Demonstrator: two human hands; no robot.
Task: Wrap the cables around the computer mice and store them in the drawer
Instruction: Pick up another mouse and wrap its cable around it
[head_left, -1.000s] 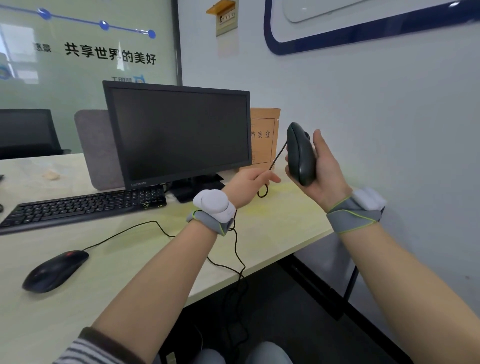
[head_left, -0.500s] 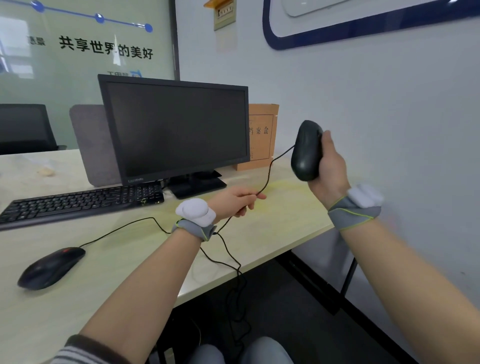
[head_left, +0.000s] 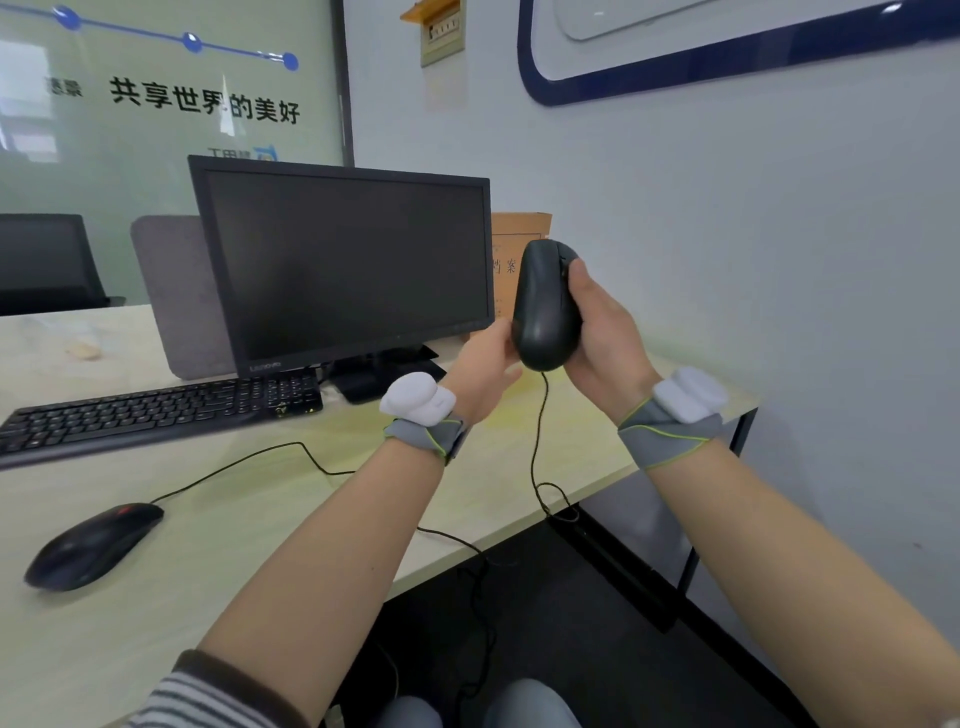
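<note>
Standing on end above the desk's (head_left: 597, 415) right edge, the mouse (head_left: 545, 306) is gripped by the right hand (head_left: 605, 332), its cable (head_left: 537, 431) hanging below beside the left hand (head_left: 483, 369), whose grip I cannot tell.

Two mice (head_left: 545, 306) (head_left: 91, 545), one keyboard (head_left: 156, 410), one monitor (head_left: 343, 265), two hands (head_left: 483, 369) (head_left: 605, 338)

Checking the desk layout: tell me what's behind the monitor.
Behind the monitor a grey panel shows at its left edge and a brown cardboard folder at its right. The screen covers whatever lies between them.
</note>
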